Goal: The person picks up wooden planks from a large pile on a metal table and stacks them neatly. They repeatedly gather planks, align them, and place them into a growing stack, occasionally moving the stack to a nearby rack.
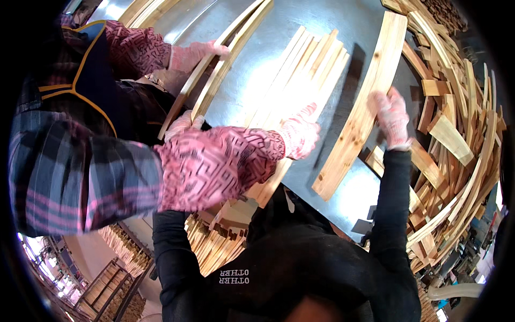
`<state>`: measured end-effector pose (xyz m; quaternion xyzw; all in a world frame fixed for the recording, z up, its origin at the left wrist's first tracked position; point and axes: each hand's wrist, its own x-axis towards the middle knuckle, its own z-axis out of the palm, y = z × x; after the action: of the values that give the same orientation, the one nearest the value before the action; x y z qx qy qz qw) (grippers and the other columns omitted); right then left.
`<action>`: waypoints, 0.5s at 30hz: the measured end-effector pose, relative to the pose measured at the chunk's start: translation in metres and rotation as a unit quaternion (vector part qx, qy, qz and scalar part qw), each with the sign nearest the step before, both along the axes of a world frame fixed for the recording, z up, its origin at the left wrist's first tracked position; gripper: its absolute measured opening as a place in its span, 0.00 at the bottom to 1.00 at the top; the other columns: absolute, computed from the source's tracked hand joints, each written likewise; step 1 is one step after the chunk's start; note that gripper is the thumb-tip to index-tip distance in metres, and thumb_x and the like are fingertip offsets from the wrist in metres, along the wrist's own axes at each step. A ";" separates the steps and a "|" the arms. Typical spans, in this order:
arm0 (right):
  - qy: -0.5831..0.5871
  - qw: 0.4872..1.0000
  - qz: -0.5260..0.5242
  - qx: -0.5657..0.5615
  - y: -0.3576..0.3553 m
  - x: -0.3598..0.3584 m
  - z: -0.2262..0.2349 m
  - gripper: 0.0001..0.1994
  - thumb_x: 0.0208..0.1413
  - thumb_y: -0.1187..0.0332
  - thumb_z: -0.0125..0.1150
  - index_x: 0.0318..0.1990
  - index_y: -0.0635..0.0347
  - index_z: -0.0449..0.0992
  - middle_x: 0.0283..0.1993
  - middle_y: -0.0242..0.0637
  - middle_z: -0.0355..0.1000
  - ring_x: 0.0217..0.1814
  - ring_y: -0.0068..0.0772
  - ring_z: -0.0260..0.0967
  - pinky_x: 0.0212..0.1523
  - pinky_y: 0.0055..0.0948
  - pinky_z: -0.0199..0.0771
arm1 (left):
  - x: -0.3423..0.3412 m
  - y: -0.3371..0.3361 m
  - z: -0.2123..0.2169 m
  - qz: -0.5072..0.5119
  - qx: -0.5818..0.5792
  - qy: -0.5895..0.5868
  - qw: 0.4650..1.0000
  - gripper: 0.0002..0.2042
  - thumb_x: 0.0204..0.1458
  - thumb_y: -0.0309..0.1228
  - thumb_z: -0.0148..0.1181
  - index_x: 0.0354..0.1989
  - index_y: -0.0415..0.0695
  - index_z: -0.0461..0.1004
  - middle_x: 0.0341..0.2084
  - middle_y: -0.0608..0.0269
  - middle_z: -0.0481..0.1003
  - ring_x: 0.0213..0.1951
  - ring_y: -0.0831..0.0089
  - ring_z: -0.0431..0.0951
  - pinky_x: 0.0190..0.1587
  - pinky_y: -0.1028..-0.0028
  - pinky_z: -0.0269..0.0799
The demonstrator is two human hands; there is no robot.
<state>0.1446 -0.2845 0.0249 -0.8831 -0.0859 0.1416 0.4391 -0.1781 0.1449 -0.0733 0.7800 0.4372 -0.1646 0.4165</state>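
Observation:
My right hand (391,117), in a pink and white knit glove, grips the right edge of a long knotty wooden board (357,126). That board is tilted over the right part of the metal table (348,212). My left hand (182,126), gloved alike, closes at the lower end of a narrow wooden strip (230,60); a co-worker's sleeve partly covers my left hand and arm. A co-worker's hand (196,56) holds the strips farther up. The co-worker's other hand (300,134) rests on a row of pale wooden strips (300,72) lying side by side.
A large heap of wood offcuts (450,139) borders the table on the right. The co-worker's plaid sleeve (86,177) crosses in front of me from the left. Stacked strips (217,247) stand below the table edge, and a slatted rack (104,287) stands at lower left.

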 end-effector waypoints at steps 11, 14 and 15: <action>0.013 0.998 0.049 0.046 0.134 0.041 0.052 0.14 0.56 0.57 0.58 0.33 0.62 0.75 0.19 0.32 0.68 0.17 0.25 0.65 0.19 0.25 0.66 | -0.028 -0.053 0.064 0.106 0.219 -0.247 0.938 0.29 0.50 0.41 0.65 0.57 0.37 0.65 0.50 0.46 0.71 0.52 0.53 0.72 0.54 0.62 0.67; 0.071 0.996 0.047 -0.026 0.137 0.025 0.023 0.20 0.55 0.55 0.53 0.33 0.69 0.75 0.21 0.43 0.73 0.18 0.34 0.71 0.24 0.32 0.72 | -0.069 -0.091 0.057 0.227 0.174 -0.268 0.920 0.33 0.47 0.40 0.68 0.59 0.35 0.63 0.52 0.44 0.69 0.54 0.53 0.71 0.57 0.62 0.66; 0.086 0.985 0.080 -0.125 0.137 0.032 -0.006 0.21 0.55 0.55 0.51 0.34 0.69 0.76 0.23 0.47 0.74 0.21 0.38 0.73 0.27 0.36 0.74 | -0.074 -0.111 0.051 0.245 0.148 -0.274 0.918 0.35 0.46 0.40 0.69 0.59 0.34 0.63 0.53 0.44 0.69 0.55 0.54 0.70 0.57 0.62 0.66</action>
<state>0.1762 -0.1470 0.0188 -0.9058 -0.1004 0.2610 0.3184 -0.2521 0.0338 -0.0226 0.7157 0.5026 0.2291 0.4273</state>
